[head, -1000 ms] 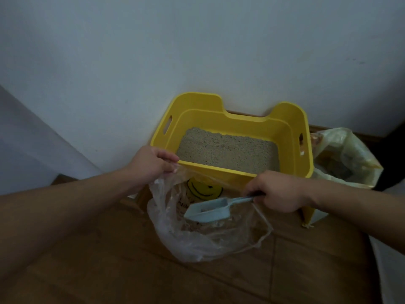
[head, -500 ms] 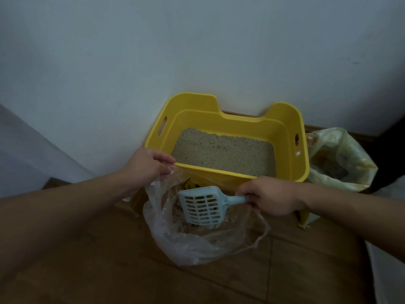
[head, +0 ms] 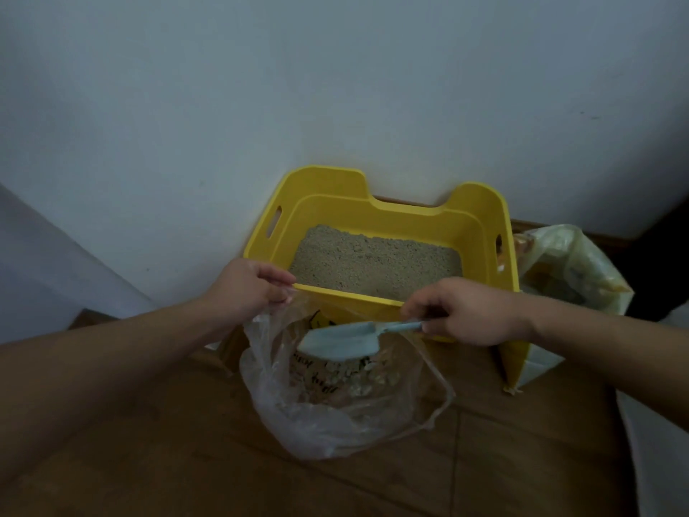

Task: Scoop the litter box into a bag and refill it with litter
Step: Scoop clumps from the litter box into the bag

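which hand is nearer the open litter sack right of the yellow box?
Right. The right hand holds the scoop over the clear bag, just left of the litter sack. The left hand grips the clear bag's rim across the yellow box.

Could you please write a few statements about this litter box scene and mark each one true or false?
1. The right hand holds a pale blue scoop over the clear plastic bag. True.
2. The left hand rests flat on the floor. False: it pinches the bag's rim, holding it open beside the box.
3. The yellow litter box is empty. False: a layer of grey litter covers its bottom.
4. The clear bag already holds some clumps. True.
5. A second bag sits to the left of the box. False: it sits on the right.
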### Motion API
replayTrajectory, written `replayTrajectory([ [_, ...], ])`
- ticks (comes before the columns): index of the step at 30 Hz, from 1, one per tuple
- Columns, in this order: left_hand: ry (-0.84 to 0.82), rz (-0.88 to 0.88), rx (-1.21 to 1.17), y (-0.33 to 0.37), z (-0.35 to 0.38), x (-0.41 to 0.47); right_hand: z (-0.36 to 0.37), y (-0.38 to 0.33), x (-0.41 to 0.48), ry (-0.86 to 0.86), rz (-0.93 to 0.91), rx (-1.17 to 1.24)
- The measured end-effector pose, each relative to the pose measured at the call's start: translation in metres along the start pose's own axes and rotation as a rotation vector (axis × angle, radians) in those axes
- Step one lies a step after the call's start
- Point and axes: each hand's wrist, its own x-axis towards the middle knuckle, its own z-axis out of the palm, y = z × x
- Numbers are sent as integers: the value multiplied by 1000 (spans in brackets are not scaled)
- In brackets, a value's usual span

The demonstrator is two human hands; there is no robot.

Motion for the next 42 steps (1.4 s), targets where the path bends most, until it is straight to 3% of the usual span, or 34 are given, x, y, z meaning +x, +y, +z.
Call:
replayTrajectory([
  [9,16,13,24,7,5,-2,-35,11,-8,196,75,1],
  [15,10,18,13,9,6,4,-55,29,7,389,263,-155],
  [25,-29,37,-81,20,18,17,-45,82,56,363,603,-317],
  [42,-28,21,-78,15,14,38,-42,100,137,313,600,-291],
])
